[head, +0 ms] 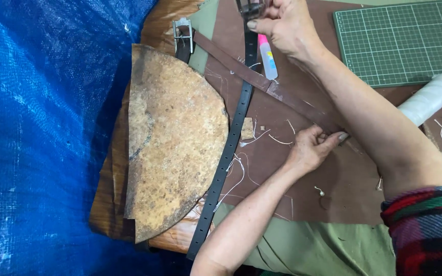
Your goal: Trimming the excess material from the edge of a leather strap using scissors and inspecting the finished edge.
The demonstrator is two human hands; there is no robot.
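Note:
My right hand (282, 23) reaches across to the top of the view and grips the upper end of a black belt with punched holes (231, 138), which runs diagonally down to the lower left. My left hand (313, 148) pinches the near end of a brown leather strap (262, 82). The strap crosses over the black belt and ends in a silver buckle (182, 33) at the upper left. Both belts lie on a dark brown leather sheet (344, 189). A small white tube with a pink cap (267, 57) lies beside the belts, just below my right hand.
A mottled tan half-round leather piece (175, 138) rests on a wooden board (103, 204) at the left. Blue tarp (37, 138) covers the far left. A green cutting mat (400, 41) and a white roll (431, 97) sit at right. Thread scraps and olive cloth (313, 250) are nearby.

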